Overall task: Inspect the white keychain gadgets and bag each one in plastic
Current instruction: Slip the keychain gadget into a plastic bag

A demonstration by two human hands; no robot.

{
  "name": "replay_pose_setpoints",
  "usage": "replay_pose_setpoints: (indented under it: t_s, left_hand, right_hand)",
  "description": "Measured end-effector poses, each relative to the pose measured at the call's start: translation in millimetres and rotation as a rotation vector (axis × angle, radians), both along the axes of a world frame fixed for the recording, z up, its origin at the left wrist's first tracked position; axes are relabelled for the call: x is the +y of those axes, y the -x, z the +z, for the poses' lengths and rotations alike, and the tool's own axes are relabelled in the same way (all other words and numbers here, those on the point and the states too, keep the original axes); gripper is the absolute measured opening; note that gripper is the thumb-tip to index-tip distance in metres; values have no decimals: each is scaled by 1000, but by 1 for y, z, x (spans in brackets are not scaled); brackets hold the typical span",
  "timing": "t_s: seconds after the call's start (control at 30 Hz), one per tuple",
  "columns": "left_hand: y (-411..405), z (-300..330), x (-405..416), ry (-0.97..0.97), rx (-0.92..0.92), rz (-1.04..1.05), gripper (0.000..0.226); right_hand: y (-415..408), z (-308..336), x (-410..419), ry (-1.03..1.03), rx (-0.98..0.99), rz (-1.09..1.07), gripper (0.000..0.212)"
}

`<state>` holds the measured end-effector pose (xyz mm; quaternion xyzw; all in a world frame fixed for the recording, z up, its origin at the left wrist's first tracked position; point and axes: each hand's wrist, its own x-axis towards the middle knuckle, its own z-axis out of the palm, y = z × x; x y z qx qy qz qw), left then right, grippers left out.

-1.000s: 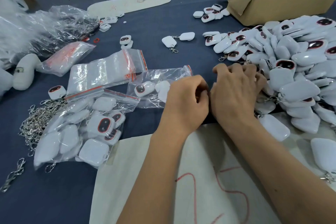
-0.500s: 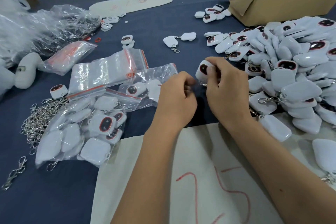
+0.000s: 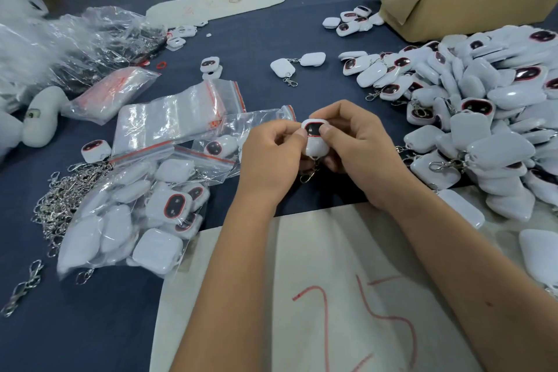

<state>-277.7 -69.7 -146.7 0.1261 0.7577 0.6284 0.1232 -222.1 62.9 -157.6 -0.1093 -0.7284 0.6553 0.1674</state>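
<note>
A white keychain gadget (image 3: 314, 142) with a dark, red-rimmed screen faces up between both hands at the table's middle. My left hand (image 3: 271, 160) pinches its left edge, and my right hand (image 3: 356, 148) grips its right side with the thumb on the screen. Its metal clasp (image 3: 309, 174) dangles below. A large heap of loose gadgets (image 3: 489, 118) lies at the right. A stack of empty zip bags (image 3: 172, 121) lies left of my hands, and one bag (image 3: 226, 142) holds a gadget. A bigger bag (image 3: 129, 217) at the lower left holds several gadgets.
A cardboard box (image 3: 453, 9) with a red sign stands at the back right. A pile of loose metal chains (image 3: 63, 193) lies at the left, crumpled plastic (image 3: 75, 39) at the back left. A white sheet (image 3: 317, 296) with red marks covers the near edge.
My right hand drew a gadget out of the heap and brought it to the middle. Both hands now hold it screen-up, where earlier they rested together at the heap's edge.
</note>
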Motion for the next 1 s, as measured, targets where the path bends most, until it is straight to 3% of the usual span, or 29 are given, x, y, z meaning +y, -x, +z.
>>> replay_pose_setpoints:
  t_s: [0.23, 0.57, 1.0]
  left_hand:
    - [-1, 0, 1, -58, -103, -15, 23]
    - [-2, 4, -1, -167, -163, -69, 26]
    - [-6, 3, 0, -222, -109, -76, 22]
  right_hand:
    - [2, 1, 4, 191, -41, -22, 9]
    - [-4, 0, 0, 14, 98, -26, 18]
    - [-6, 1, -1, -17, 158, -11, 17]
